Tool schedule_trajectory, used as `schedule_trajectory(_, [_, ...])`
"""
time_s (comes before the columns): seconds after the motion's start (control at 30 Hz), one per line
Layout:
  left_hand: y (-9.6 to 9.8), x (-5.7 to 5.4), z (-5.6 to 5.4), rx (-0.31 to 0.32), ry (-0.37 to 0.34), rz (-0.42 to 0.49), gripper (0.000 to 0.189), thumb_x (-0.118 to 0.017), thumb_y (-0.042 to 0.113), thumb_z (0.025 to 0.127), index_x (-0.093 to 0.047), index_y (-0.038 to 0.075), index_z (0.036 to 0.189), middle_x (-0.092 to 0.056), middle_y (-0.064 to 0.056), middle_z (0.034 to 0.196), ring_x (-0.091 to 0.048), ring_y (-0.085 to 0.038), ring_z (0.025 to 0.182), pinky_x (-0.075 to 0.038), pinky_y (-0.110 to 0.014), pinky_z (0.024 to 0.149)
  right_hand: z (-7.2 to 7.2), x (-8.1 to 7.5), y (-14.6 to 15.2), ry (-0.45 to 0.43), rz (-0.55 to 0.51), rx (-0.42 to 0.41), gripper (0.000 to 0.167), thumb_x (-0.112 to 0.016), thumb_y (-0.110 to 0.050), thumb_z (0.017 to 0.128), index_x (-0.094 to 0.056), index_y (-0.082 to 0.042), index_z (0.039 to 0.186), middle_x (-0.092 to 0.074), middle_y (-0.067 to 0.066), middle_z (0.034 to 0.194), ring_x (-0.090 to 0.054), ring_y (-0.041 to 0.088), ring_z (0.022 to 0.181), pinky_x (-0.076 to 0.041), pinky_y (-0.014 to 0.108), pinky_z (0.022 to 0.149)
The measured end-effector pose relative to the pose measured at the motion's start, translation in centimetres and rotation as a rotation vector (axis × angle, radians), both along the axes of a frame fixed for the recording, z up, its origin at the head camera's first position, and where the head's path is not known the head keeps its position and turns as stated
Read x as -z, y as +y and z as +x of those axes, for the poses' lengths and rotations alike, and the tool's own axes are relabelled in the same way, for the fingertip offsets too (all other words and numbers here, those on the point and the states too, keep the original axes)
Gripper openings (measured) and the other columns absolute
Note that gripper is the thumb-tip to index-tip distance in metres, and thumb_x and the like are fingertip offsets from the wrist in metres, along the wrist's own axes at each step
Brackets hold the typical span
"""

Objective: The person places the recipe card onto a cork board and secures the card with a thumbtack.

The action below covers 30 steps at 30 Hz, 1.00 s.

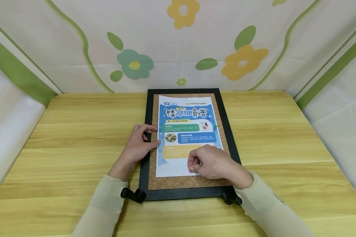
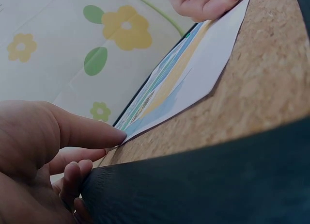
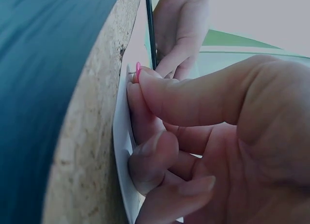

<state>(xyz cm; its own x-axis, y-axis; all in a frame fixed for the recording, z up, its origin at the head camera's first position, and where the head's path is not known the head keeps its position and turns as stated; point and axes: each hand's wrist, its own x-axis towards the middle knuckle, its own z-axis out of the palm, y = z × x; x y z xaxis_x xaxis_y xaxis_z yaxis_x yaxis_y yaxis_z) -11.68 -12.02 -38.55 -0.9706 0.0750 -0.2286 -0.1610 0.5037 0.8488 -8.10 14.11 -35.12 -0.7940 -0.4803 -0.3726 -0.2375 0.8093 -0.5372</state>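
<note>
Board bears sheet; pin in hand

The table (image 1: 77,148) carries the black-framed board (image 1: 181,183), its top against the curtain (image 1: 163,79). The printed sheet (image 1: 178,165) lies on the cork. The left hand (image 1: 137,143) rests at its left edge, thumb and forefinger apart. The right hand (image 1: 212,161) pinches the pink pin (image 3: 138,70) at the sheet's lower part; whether its tip touches, I cannot tell.

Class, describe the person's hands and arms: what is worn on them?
The left hand and right hand are bare. The left sleeve and right sleeve are long and pale beige; the right has a dark marking. A black device sits at each wrist.
</note>
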Motion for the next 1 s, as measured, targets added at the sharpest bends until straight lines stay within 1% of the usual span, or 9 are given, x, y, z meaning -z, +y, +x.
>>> schedule_trajectory(0.23, [-0.02, 0.10, -0.03, -0.002, 0.000, 0.001, 0.043, -0.075, 0.015, 0.100, -0.064, 0.010, 0.142, -0.044, -0.015, 0.138, -0.039, -0.029, 0.108, -0.035, -0.040, 0.088, 0.08, 0.01, -0.15, -0.001, -0.002, -0.002, 0.023, -0.074, -0.010, 0.100, -0.069, -0.023, 0.081, -0.065, -0.009, 0.076, -0.058, 0.014, 0.070, -0.046, 0.034, 0.068])
schedule_trajectory(0.4, [-0.03, 0.01, -0.01, 0.002, 0.002, 0.000, 0.043, -0.075, 0.015, 0.100, -0.063, 0.009, 0.141, -0.044, -0.015, 0.137, -0.039, -0.029, 0.107, -0.035, -0.040, 0.088, 0.17, 0.01, -0.27, -0.017, -0.006, -0.002, 0.025, -0.070, -0.004, 0.099, -0.068, -0.022, 0.082, -0.067, -0.011, 0.077, -0.058, 0.016, 0.070, -0.045, 0.035, 0.068])
schedule_trajectory(0.57, [-0.03, -0.15, -0.01, 0.003, -0.002, 0.004, 0.043, -0.075, 0.015, 0.100, -0.064, 0.010, 0.141, -0.044, -0.015, 0.137, -0.039, -0.029, 0.108, -0.034, -0.040, 0.089, 0.21, 0.10, -0.17, -0.023, -0.031, 0.001, 0.026, -0.068, -0.001, 0.098, -0.068, -0.022, 0.082, -0.068, -0.012, 0.078, -0.058, 0.015, 0.068, -0.045, 0.034, 0.067])
schedule_trajectory(0.77, [0.02, -0.30, 0.00, 0.001, -0.008, -0.003, 0.043, -0.075, 0.016, 0.100, -0.064, 0.010, 0.142, -0.044, -0.015, 0.138, -0.039, -0.029, 0.108, -0.034, -0.040, 0.089, 0.12, 0.15, -0.01, -0.011, -0.043, -0.018, 0.025, -0.069, -0.001, 0.097, -0.068, -0.021, 0.082, -0.068, -0.012, 0.078, -0.058, 0.014, 0.068, -0.046, 0.033, 0.067])
schedule_trajectory(1.0, [0.01, -0.06, -0.13, -0.001, -0.008, -0.008, 0.044, -0.076, 0.016, 0.100, -0.064, 0.011, 0.142, -0.044, -0.015, 0.138, -0.039, -0.029, 0.108, -0.034, -0.040, 0.089, 0.09, 0.15, 0.19, -0.005, -0.054, -0.025, 0.024, -0.070, -0.003, 0.098, -0.068, -0.021, 0.083, -0.068, -0.012, 0.078, -0.058, 0.013, 0.068, -0.046, 0.032, 0.067])
